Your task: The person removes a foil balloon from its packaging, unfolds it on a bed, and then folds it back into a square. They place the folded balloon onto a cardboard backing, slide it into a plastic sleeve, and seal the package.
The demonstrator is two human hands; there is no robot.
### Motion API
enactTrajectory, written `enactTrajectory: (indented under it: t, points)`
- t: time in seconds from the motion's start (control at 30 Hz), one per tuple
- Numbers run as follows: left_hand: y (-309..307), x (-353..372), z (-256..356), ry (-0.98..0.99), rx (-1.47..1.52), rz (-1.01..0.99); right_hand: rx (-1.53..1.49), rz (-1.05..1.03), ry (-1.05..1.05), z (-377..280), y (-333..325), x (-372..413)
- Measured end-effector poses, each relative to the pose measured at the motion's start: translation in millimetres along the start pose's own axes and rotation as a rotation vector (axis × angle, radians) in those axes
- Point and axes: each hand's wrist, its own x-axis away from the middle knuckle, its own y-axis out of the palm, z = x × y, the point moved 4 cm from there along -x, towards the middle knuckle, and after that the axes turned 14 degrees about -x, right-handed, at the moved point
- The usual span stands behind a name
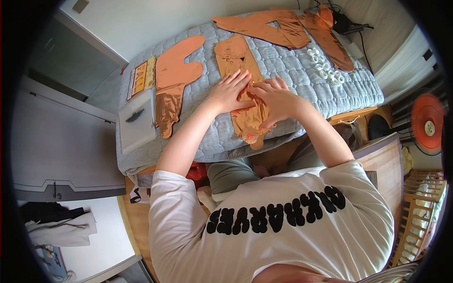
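A flat copper-coloured foil balloon (247, 120) lies lengthwise on the quilted bed in front of me, its near end crinkled with a small red spot. My left hand (231, 92) rests palm down on its left side, fingers spread. From the right, my right hand (276, 99) lies on the same balloon, fingers apart and the thumb pointing toward me. The foil between the hands is wrinkled. Left of it is another flat foil balloon (179, 70) with a rounded, branching shape. At the far side lie a large foil balloon with a triangular opening (264, 28) and a long foil balloon (332, 45).
Several white rings (325, 68) sit on the bed's right. A printed card (141, 78) and a clear plastic sleeve (138, 134) with dark thin items (135, 114) are at left. An orange fan (427, 123) stands right, near a wooden crib (417, 212). A grey door (66, 141) is left.
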Motion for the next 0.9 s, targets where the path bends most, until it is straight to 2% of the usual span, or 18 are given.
enactTrajectory:
  t: [0.23,0.3,0.33,0.37,0.43,0.57,0.63,0.9]
  points:
    - [-2.2,-1.0,1.2,-0.006,-0.008,-0.027,-0.074,0.050,-0.074,11.1,6.3,17.7]
    - [-3.8,-0.2,1.6,-0.004,-0.015,-0.025,-0.521,0.224,-0.255,33.7,-4.5,22.9]
    - [-4.5,-0.3,2.0,0.000,-0.022,-0.023,-0.412,0.300,-0.339,41.5,-6.1,26.0]
    - [-2.1,-0.2,0.9,-0.001,-0.021,-0.022,-0.410,0.299,-0.339,43.9,-4.8,25.3]
    - [1.7,-0.4,-0.8,0.014,-0.012,-0.003,-0.170,0.368,-0.399,45.3,-2.5,28.3]
    - [1.2,-0.6,-0.2,0.024,-0.025,-0.011,-0.167,0.429,-0.485,33.2,-6.8,27.8]
    - [2.7,-0.5,-1.5,0.036,-0.025,-0.014,-0.030,0.378,-0.624,33.0,-3.2,26.9]
    - [-10.0,14.7,21.2,0.053,-0.006,-0.084,-0.121,0.299,-0.650,14.6,-1.9,44.9]
